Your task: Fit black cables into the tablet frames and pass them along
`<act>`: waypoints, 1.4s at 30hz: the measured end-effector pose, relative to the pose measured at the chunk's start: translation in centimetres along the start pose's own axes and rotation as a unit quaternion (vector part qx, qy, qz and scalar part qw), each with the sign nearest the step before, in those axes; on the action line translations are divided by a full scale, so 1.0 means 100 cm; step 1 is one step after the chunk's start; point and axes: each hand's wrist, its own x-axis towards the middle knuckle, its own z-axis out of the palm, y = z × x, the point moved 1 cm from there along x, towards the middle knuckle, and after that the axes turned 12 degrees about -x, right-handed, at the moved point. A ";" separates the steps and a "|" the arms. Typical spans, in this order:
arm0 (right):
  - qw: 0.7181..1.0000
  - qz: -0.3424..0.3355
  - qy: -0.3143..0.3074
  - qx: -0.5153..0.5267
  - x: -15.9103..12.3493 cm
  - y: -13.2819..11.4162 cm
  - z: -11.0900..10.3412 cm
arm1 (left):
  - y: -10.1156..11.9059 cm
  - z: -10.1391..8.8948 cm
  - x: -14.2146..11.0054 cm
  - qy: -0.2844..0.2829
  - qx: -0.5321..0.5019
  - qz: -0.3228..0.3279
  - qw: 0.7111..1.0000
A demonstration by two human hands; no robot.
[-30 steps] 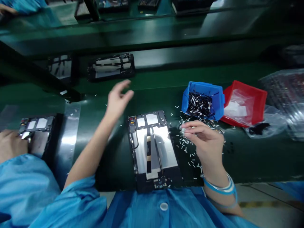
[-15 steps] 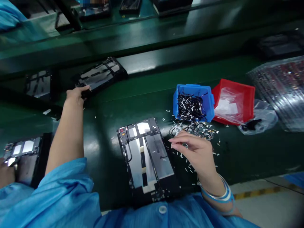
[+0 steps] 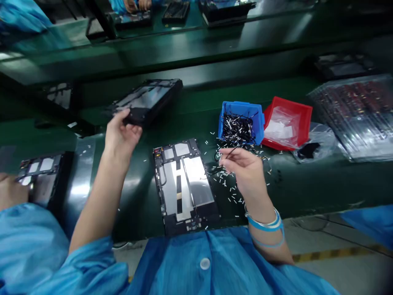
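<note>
My left hand (image 3: 121, 135) grips the near corner of a black tablet chassis (image 3: 147, 100) and holds it tilted above the green conveyor belt. An opened tablet (image 3: 183, 184) with silver plates and a black ribbon lies flat in front of me. To the right of that tablet, my right hand (image 3: 242, 170) pinches a thin black cable piece (image 3: 231, 152). It hovers over scattered small white bits, just below the blue bin (image 3: 242, 123) of black cable parts.
A red bin (image 3: 287, 127) with a plastic bag stands right of the blue one. Clear plastic trays (image 3: 356, 114) lie at far right. A co-worker's hand (image 3: 12, 192) rests on another tablet (image 3: 39, 172) at left. More chassis sit on the far belt.
My left hand reached out to the chassis on the belt, gripped it and pulled it nearer, lifting it. My right hand stayed near the blue bin, holding the cable piece.
</note>
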 end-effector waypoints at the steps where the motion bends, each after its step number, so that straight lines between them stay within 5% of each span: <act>1: 1.000 -0.009 0.012 0.004 -0.001 -0.001 -0.002 | -0.002 -0.005 -0.028 0.018 -0.024 0.004 1.000; 7: 0.999 -0.038 -0.009 0.029 -0.002 -0.007 -0.005 | -0.042 -0.025 -0.196 0.100 -0.145 -0.051 0.983; 11: 0.999 0.004 -0.045 0.024 0.000 -0.009 0.000 | -0.085 -0.021 -0.255 0.124 -0.206 -0.127 0.962; 14: 0.998 0.026 -0.059 -0.008 -0.001 -0.012 0.006 | -0.108 -0.017 -0.266 -0.034 -0.227 -0.216 0.949; 18: 0.989 0.047 -0.118 -0.071 -0.011 -0.019 0.021 | -0.117 -0.017 -0.265 -0.314 -0.202 -0.314 0.873; 20: 0.980 0.056 -0.161 -0.101 -0.017 -0.024 0.033 | -0.108 -0.022 -0.263 -0.408 -0.156 -0.294 0.850; 23: 0.963 0.071 -0.228 -0.127 -0.023 -0.030 0.057 | -0.085 -0.039 -0.257 -0.533 -0.074 -0.183 0.822; 25: 0.953 0.074 -0.259 -0.135 -0.022 -0.032 0.075 | -0.072 -0.054 -0.247 -0.498 -0.062 -0.092 0.860; 28: 0.945 0.065 -0.283 -0.153 -0.018 -0.030 0.101 | -0.072 -0.075 -0.218 -0.206 -0.065 0.014 0.976; 30: 0.940 0.063 -0.291 -0.168 -0.013 -0.025 0.113 | -0.081 -0.082 -0.196 -0.066 -0.079 0.019 0.995; 35: 0.934 0.058 -0.282 -0.211 -0.006 -0.011 0.128 | -0.099 -0.073 -0.158 -0.113 -0.123 -0.085 0.982; 42: 0.914 0.021 -0.282 -0.290 -0.004 -0.011 0.128 | -0.094 -0.066 -0.152 -0.118 -0.098 -0.114 0.982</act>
